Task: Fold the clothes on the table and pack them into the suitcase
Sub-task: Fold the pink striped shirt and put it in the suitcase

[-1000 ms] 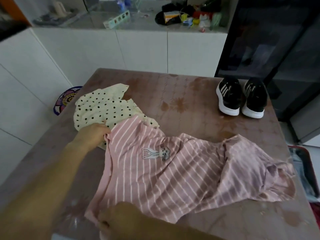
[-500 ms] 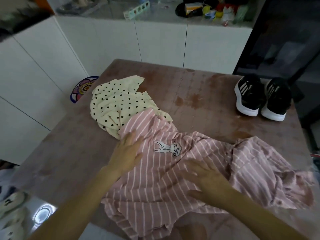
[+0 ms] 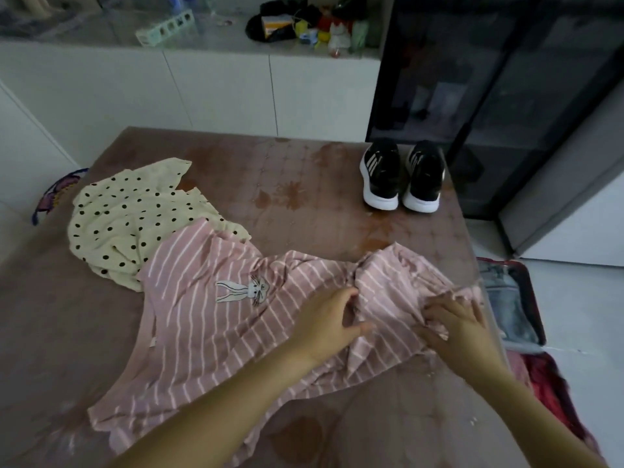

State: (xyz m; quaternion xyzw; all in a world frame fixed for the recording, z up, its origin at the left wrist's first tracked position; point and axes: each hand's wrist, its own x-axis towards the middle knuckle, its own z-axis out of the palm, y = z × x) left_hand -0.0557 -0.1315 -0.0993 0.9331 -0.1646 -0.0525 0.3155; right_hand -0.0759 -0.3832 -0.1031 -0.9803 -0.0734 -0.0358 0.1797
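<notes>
Both hands now sit farther right than half a second ago, away from the chest of the pink striped garment (image 3: 209,319) and onto its bunched right-hand part. That garment lies spread across the near half of the table (image 3: 304,184), its small rabbit print (image 3: 243,291) facing up just left of the left hand (image 3: 326,320). The left hand rests on the cloth with thumb and curled fingers closing on a raised fold at the middle of the garment. Just beside it, with a ridge of gathered fabric between them, the right hand (image 3: 452,327) has its fingers bent into the crumpled end of the garment near the table's right edge, gripping the cloth there. A cream polka-dot garment (image 3: 135,217) lies at the left of the table, its near edge tucked under the pink one's upper corner and well apart from both hands. A pair of black sneakers (image 3: 401,177) stands at the far right corner of the table. Below the right edge, on the floor, the open suitcase (image 3: 510,298) shows a red rim and a grey inner pocket, near the right hand.
</notes>
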